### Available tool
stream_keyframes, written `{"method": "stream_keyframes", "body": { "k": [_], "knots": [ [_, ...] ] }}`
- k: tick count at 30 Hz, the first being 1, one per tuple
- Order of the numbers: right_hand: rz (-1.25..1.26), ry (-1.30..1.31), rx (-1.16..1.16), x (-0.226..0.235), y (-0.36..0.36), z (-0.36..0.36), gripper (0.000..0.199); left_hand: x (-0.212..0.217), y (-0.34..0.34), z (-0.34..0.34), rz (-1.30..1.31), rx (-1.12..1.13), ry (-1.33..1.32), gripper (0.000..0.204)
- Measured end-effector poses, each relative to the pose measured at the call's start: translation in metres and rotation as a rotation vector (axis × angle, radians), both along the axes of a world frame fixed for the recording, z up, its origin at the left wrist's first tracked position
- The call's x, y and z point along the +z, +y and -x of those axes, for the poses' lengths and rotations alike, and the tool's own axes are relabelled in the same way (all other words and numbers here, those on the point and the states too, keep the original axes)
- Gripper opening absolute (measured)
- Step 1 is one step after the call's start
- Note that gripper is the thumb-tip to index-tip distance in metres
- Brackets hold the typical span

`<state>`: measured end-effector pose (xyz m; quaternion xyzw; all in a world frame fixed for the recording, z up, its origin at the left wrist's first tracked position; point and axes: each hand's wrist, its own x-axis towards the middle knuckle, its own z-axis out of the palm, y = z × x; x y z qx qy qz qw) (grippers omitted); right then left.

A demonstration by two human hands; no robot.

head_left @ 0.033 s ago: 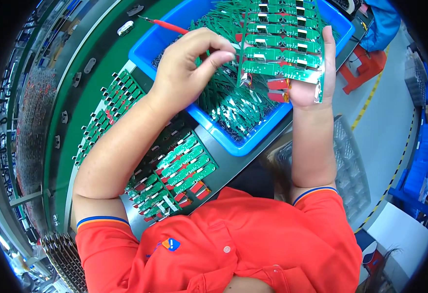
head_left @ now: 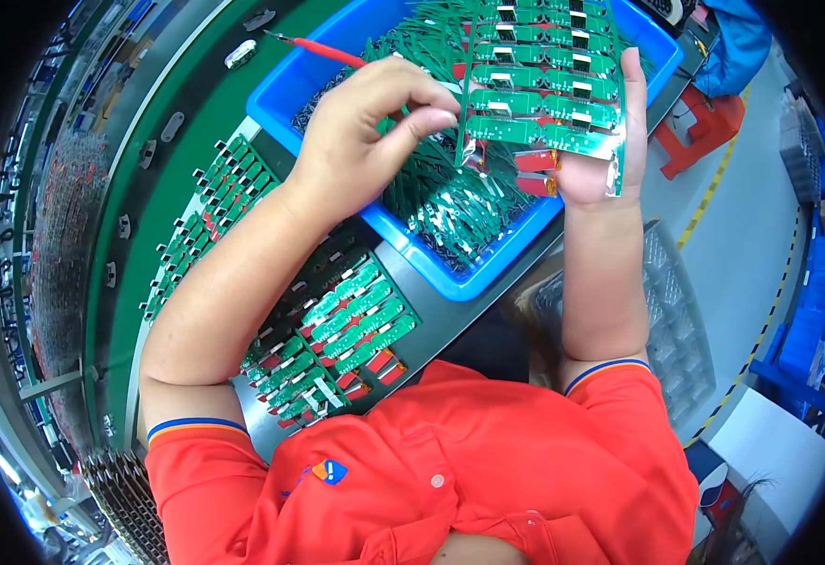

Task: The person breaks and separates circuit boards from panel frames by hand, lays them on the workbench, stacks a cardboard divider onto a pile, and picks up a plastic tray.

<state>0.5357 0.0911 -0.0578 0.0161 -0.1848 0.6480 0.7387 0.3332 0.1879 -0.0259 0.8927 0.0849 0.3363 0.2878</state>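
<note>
A green circuit board panel (head_left: 542,99), with rows of small boards and pale connectors, is held up over a blue bin (head_left: 431,268). Its lower end rests on my right hand (head_left: 589,181), palm up, which grips it from beneath with a finger upright along its right edge. My left hand (head_left: 360,132) is closed in a pinch at the panel's left edge strip. Red and orange tabs (head_left: 536,172) hang below the panel. A thin red-handled tool (head_left: 332,51) with a metal tip runs behind my left hand; whether that hand touches it is hidden.
Green offcut strips (head_left: 459,212) heap up in the bin. More board panels (head_left: 356,315) lie on the workbench by my left forearm, others (head_left: 207,221) beyond it. A green conveyor (head_left: 182,71) carrying small parts curves along the left. An orange-red stand (head_left: 704,132) is on the right.
My left hand has shifted slightly right and down against the panel's edge. The panel and my right hand have hardly moved.
</note>
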Motion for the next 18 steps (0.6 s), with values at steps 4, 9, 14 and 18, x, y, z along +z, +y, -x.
{"method": "stream_keyframes", "body": {
  "k": [4,9,14,18],
  "knots": [
    [0.101,-0.055,-0.105,-0.007,0.000,-0.007,0.045,-0.001,-0.008,-0.004,-0.065,-0.027,0.044,0.013],
    [0.061,-0.056,-0.068,-0.002,0.003,-0.002,0.041,-0.004,-0.008,-0.003,-0.076,0.023,0.084,0.008],
    [0.110,-0.077,-0.131,0.019,0.001,0.023,0.044,-0.008,0.001,-0.006,0.111,0.071,-0.017,0.013],
    [0.173,-0.052,-0.113,0.020,-0.001,0.024,0.047,-0.008,-0.001,-0.003,-0.093,0.004,0.034,0.016]
  ]
}}
